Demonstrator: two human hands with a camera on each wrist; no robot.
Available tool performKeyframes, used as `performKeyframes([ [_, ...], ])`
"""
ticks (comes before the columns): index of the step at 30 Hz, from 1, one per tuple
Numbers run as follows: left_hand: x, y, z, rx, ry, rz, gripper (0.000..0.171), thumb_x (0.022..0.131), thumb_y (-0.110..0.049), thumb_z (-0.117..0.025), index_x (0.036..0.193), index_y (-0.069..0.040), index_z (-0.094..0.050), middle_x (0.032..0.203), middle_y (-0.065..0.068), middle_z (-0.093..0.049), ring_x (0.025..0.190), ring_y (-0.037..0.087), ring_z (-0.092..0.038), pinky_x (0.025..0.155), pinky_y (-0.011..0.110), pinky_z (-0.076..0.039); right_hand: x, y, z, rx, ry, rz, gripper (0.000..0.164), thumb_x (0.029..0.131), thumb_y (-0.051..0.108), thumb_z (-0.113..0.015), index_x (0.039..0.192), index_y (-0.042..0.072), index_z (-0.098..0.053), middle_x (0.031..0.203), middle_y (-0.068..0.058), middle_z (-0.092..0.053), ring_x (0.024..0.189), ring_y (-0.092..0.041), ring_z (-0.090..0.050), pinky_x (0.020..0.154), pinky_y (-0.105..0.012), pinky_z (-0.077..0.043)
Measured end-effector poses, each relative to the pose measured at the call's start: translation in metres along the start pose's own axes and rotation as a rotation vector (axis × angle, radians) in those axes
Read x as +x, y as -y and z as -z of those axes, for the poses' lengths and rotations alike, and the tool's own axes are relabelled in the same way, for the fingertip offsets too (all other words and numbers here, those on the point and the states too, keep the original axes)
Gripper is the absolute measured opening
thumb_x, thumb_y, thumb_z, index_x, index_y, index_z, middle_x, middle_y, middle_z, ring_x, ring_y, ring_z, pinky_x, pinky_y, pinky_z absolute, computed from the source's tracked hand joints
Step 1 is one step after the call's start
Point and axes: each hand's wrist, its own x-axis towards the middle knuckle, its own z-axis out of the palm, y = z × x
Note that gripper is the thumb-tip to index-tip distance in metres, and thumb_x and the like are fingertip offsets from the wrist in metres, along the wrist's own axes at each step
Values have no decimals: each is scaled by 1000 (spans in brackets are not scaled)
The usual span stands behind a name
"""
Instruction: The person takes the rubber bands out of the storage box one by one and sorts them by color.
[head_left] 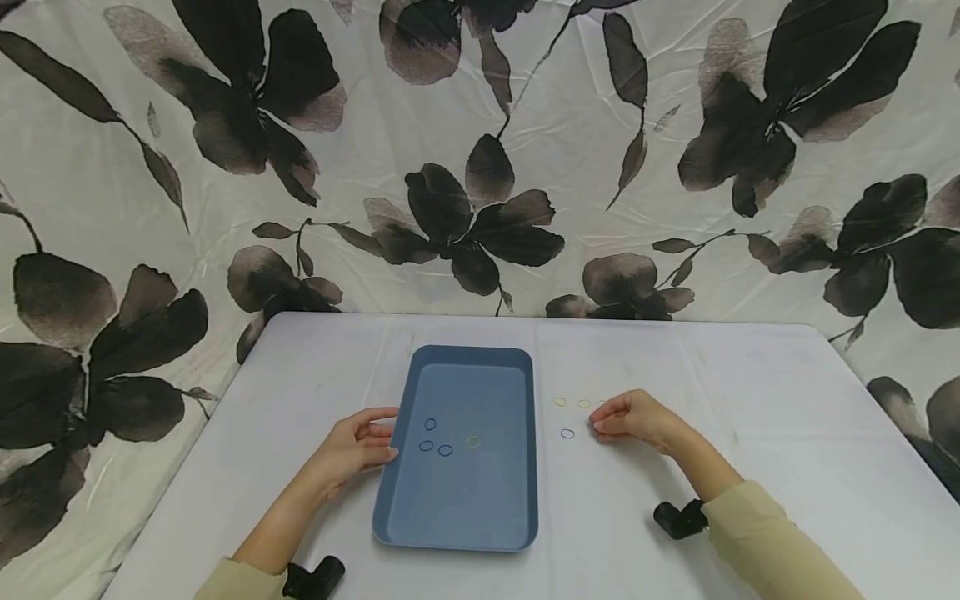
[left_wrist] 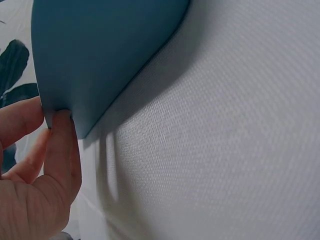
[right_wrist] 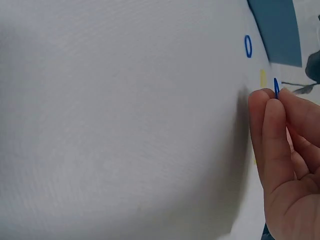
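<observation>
My left hand (head_left: 352,446) holds the left rim of a blue rectangular tray (head_left: 457,508), fingers and thumb at its edge. In the left wrist view, fingers (left_wrist: 61,145) bend against the tray wall (left_wrist: 100,60). Over the table to the right of the tray, my right hand (head_left: 633,419) pinches a small blue rubber band (right_wrist: 276,89) between thumb and fingertips. Inside the tray lie several blue rubber bands (head_left: 431,429) and a yellow one (head_left: 467,442). Between tray and right hand, another blue band (head_left: 567,438) lies below yellow bands (head_left: 560,406), one partly hidden by the fingers.
A white cloth covers the table (head_left: 750,400), its far edge meeting a flowered curtain (head_left: 465,100). Black wrist-worn devices (head_left: 681,520) sit at both forearms, near the beige sleeves (head_left: 772,533).
</observation>
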Motion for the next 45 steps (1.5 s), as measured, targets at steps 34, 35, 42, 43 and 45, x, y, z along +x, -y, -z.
performKeyframes([
  [34,2,-2,-1,17,1,16,63,77,11,-66,135,7,-40,109,21,-54,85,13,-58,73,25,-53,-1,2,0,-233,-110,-21,14,83,-1,-66,92,-12,-67,82,-8,-67,69,-12,-60,65,-27,-55],
  [35,2,-2,-1,16,0,16,63,77,12,-66,135,7,-40,109,21,-54,85,13,-58,73,25,-53,-1,2,0,-233,-110,-24,14,83,-1,-66,92,-11,-67,82,-7,-67,69,-12,-60,64,-27,-55],
  [42,1,-1,0,21,-6,18,63,76,12,-66,134,7,-41,108,21,-54,84,13,-57,72,25,-53,-1,9,7,-248,-107,-49,17,83,4,-67,95,-9,-68,83,-5,-67,69,-12,-59,67,-27,-54],
  [43,1,-1,0,20,-7,19,63,76,12,-66,134,7,-41,108,20,-54,83,13,-58,72,25,-54,-1,11,8,-251,-106,-48,18,84,4,-67,96,-8,-68,84,-5,-67,69,-12,-59,67,-27,-54],
  [45,1,-1,0,18,-8,19,63,76,12,-66,134,7,-41,107,20,-54,83,13,-57,72,25,-54,0,16,10,-256,-105,-44,20,84,6,-66,99,-8,-68,85,-5,-67,70,-13,-59,68,-28,-54],
])
